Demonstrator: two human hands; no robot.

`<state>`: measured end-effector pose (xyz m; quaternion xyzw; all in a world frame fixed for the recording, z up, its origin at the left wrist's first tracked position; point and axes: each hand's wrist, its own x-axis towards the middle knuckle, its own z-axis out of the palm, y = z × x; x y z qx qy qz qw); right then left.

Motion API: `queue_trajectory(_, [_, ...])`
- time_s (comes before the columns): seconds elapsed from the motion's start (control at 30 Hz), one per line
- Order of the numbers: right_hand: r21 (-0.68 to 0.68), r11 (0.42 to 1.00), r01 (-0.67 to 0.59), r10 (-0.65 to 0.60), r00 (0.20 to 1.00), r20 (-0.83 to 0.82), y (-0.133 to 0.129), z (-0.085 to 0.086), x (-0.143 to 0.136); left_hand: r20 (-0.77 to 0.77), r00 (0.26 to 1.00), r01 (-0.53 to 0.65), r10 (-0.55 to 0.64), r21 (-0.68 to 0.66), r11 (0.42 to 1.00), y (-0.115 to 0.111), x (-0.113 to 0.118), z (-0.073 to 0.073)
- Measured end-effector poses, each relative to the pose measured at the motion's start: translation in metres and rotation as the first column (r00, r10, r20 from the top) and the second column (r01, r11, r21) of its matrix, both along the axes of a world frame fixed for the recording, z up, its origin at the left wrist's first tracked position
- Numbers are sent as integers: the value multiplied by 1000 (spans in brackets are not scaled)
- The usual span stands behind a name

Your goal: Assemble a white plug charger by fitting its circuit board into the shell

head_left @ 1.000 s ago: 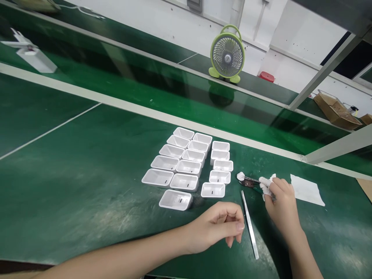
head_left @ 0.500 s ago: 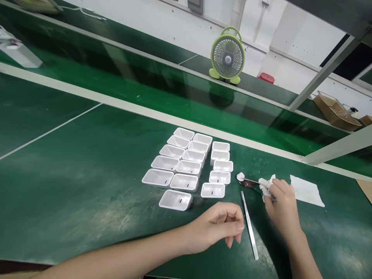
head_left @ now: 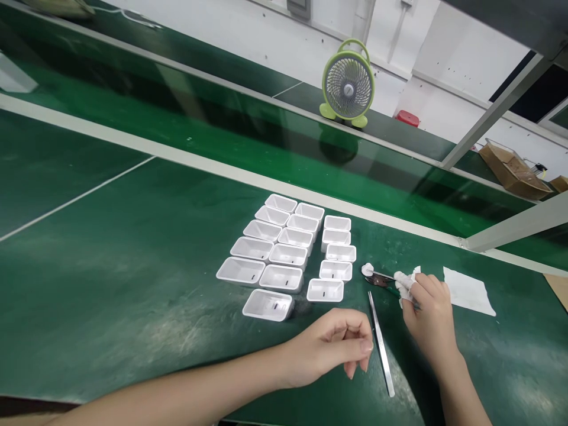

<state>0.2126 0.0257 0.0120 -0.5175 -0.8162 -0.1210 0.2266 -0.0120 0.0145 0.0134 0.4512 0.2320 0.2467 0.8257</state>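
My right hand (head_left: 430, 313) is closed around a crumpled white tissue (head_left: 404, 284). Just left of it lie pliers (head_left: 377, 280) with dark jaws and green handles, partly hidden by the tissue. A small white wad (head_left: 367, 270) touches the jaw end, and a thin rod runs from it toward the tissue. My left hand (head_left: 337, 346) rests with loosely curled fingers and nothing visible in them, in front of the small white trays (head_left: 325, 290). Metal tweezers (head_left: 381, 349) lie between my hands. Larger white trays (head_left: 267, 306) stand in two columns farther left, several with small dark pieces inside.
A flat white sheet (head_left: 469, 291) lies right of my right hand. Beyond the green table, a pale rail (head_left: 199, 173) crosses the view. Farther back are a green fan (head_left: 348, 89), a red object (head_left: 407, 118) and a cardboard box (head_left: 510, 168). A slanted post rises at right.
The white object at the far left edge has moved left, partly out of view. My right hand has shifted very slightly left with the tissue; my left hand has stayed in place.
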Motion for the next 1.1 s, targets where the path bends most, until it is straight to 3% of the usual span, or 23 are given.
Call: queue_trajectory(1.1, [22,1000,15,-16,1000,3,2,-5,0,4,1000,12,-12,-10,1000,1,-2,1])
